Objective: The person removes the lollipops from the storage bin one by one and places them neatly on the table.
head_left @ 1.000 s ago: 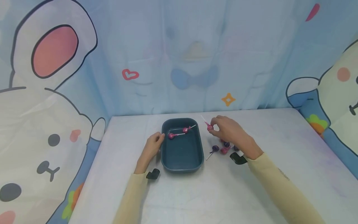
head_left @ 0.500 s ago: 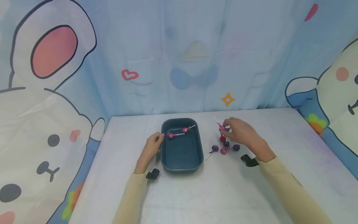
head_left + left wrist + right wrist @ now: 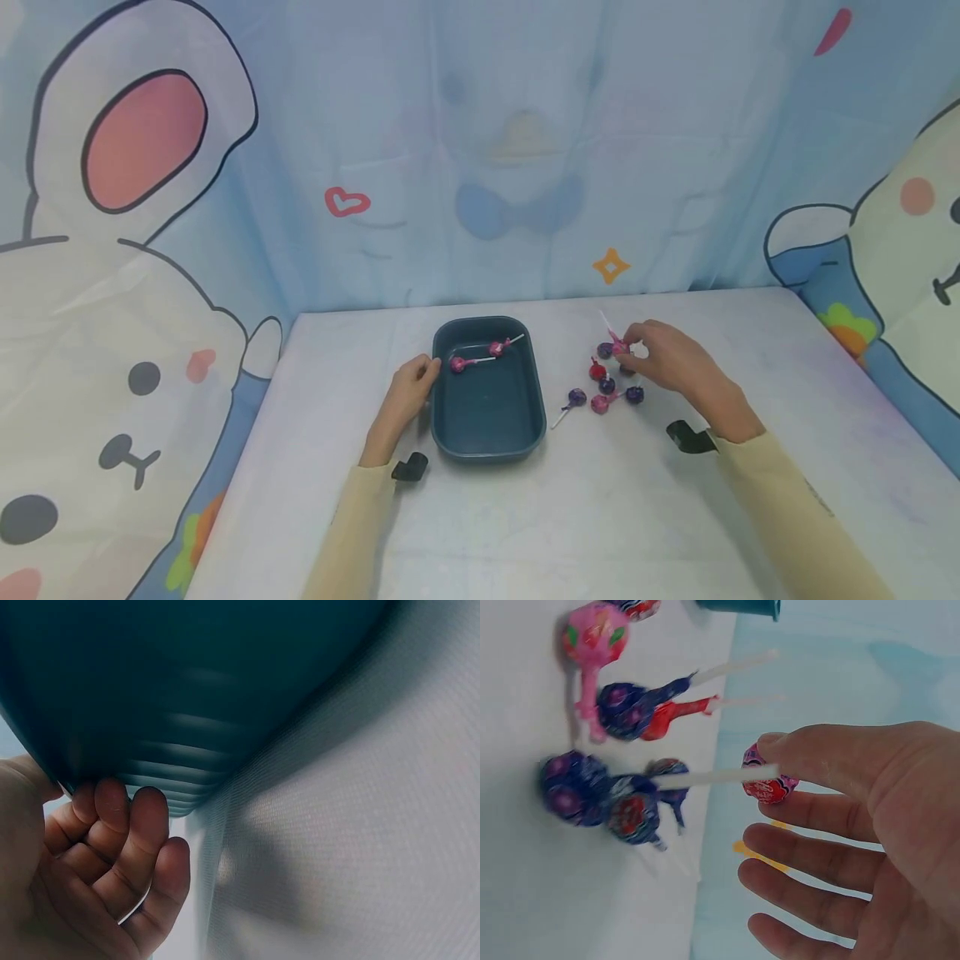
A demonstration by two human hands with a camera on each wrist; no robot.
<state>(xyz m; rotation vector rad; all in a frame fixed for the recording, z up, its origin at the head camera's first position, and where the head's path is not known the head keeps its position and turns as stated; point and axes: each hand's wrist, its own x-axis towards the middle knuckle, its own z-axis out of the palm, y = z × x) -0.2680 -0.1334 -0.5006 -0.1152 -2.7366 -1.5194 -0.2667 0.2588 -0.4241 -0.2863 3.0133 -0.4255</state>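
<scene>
My left hand (image 3: 411, 385) grips the left rim of a dark teal rectangular tub (image 3: 489, 425). In the left wrist view its curled fingers (image 3: 146, 825) lie against the tub's outer wall, with the thumb up at the rim. Two pink-wrapped lollipops lie inside, one lollipop (image 3: 459, 364) left of the other lollipop (image 3: 497, 348). To the right, my right hand (image 3: 675, 354) pinches a pink lollipop (image 3: 769, 780) by its wrapped head between thumb and index finger. Its white stick points up and left in the head view. The other fingers are extended.
Below and left of the right hand, several lollipops lie in a loose group: a red one (image 3: 597, 370), a pink one (image 3: 600, 404) and purple ones, including one purple lollipop (image 3: 576, 397) nearest the tub. A printed cloth backdrop (image 3: 360, 258) hangs behind the white table (image 3: 480, 533).
My right hand has moved right, away from the tub and over the lollipop group, with the pink lollipop still pinched. More of the lollipops show now. The left hand and tub stay put.
</scene>
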